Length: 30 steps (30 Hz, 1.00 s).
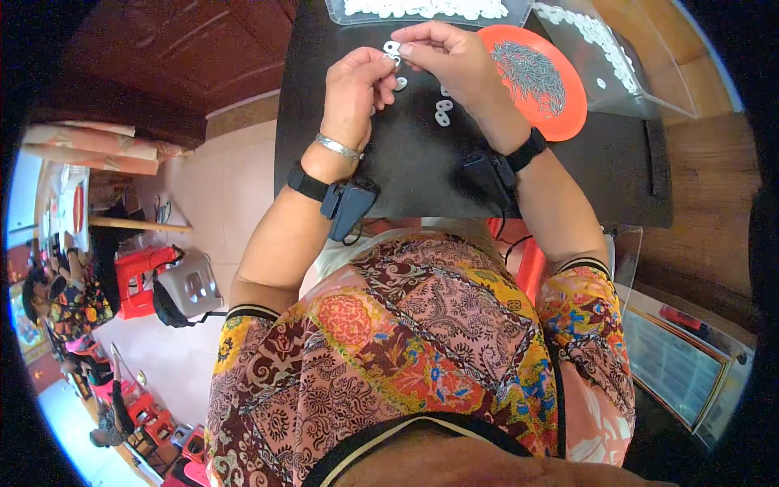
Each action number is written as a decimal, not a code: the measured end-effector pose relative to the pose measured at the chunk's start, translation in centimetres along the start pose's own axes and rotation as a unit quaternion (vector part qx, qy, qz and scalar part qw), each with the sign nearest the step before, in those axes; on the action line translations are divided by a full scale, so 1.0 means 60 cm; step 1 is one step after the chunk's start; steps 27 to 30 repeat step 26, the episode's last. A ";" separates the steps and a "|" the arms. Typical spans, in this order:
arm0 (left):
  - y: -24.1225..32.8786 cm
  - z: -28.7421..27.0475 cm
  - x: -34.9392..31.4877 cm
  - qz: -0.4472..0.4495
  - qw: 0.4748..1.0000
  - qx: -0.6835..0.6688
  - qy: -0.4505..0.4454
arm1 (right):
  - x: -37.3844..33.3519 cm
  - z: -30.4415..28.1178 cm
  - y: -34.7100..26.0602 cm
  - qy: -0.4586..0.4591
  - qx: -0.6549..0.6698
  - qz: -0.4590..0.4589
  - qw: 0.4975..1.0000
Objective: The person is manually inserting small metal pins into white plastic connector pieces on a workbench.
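Both hands meet over the dark table [406, 154]. My left hand [350, 93] is closed in a pinch on a small white plastic piece with round holes [392, 49]. From the other side, my right hand [456, 65] pinches at the same spot, thumb and index finger on the piece. Whether it is one piece or two joined together, I cannot make out. Just below the fingers lies another white holed piece [402, 84]. Under my right wrist rest more white holed pieces [443, 112], partly hidden by the hand.
Right of my right hand, an orange plate [573, 101] bears a heap of small grey metal pins or screws [529, 77]. A clear tray of white pieces [422, 10] stands at the far edge. More white pieces [596, 34] lie in a clear bin at far right. Other people [69, 304] sit at left.
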State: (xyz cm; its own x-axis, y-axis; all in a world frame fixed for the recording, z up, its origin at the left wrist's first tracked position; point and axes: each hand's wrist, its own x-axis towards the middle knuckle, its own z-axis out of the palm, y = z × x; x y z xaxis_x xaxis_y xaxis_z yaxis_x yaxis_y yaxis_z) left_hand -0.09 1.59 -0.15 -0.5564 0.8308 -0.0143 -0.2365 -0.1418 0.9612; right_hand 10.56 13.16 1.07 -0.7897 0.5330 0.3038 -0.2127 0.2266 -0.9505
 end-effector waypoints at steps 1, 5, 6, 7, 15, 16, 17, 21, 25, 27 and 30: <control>0.000 0.000 0.000 0.005 1.000 0.009 -0.002 | -0.002 0.002 -0.005 0.004 -0.030 -0.002 1.000; 0.000 0.001 -0.001 -0.003 1.000 -0.002 0.005 | 0.000 -0.002 0.006 -0.009 -0.041 -0.006 0.999; 0.002 0.001 -0.003 -0.009 1.000 0.012 0.007 | -0.001 -0.001 0.004 -0.010 -0.050 -0.001 0.999; 0.002 0.001 -0.004 -0.014 1.000 0.027 0.008 | -0.001 0.001 0.002 -0.011 -0.060 0.003 0.998; 0.004 0.004 -0.006 -0.013 0.999 0.037 0.011 | -0.005 0.003 0.003 0.007 -0.071 -0.019 0.997; 0.003 0.004 -0.006 -0.008 0.999 0.040 0.012 | -0.006 0.004 0.001 0.008 -0.088 -0.011 0.996; 0.004 0.005 -0.007 -0.008 0.999 0.039 0.012 | -0.007 0.005 0.001 0.008 -0.089 -0.011 0.996; 0.004 0.006 -0.009 -0.017 0.999 0.033 0.020 | -0.006 0.003 0.000 0.002 -0.097 -0.010 0.995; -0.003 0.001 -0.006 -0.003 1.000 0.000 0.009 | -0.006 0.003 0.004 -0.032 -0.085 -0.005 0.996; -0.006 -0.002 -0.004 0.003 1.000 -0.014 0.003 | -0.005 0.003 0.004 -0.032 -0.085 -0.006 0.996; -0.006 -0.002 -0.004 0.003 1.000 -0.014 0.003 | -0.005 0.003 0.004 -0.032 -0.085 -0.006 0.996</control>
